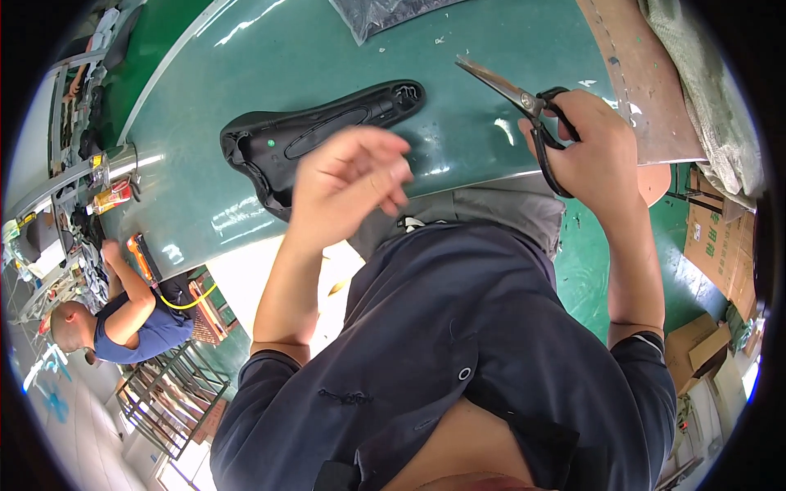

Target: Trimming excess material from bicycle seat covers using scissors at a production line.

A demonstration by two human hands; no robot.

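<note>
A black bicycle saddle (278, 146) lies underside up on the green table, its wide end to the left and its narrow nose to the right. Dark material is gathered round its rim, and a small green sticker (271, 143) shows on it. My left hand (348, 182) hovers in front of the saddle's near side, partly covering it, fingers loosely curled and apart with nothing visible in them. In my right hand (596, 147), to the right of the saddle, is a pair of black-handled scissors (524, 100). Their blades point to the upper left over the table.
A dark plastic bag (385, 16) lies at the table's far edge. Small white scraps (504, 131) dot the green tabletop (475, 49). At right are a pale woven sack (704, 90) and cardboard boxes (716, 245). Another person (131, 327) sits at left near an orange tool (143, 258).
</note>
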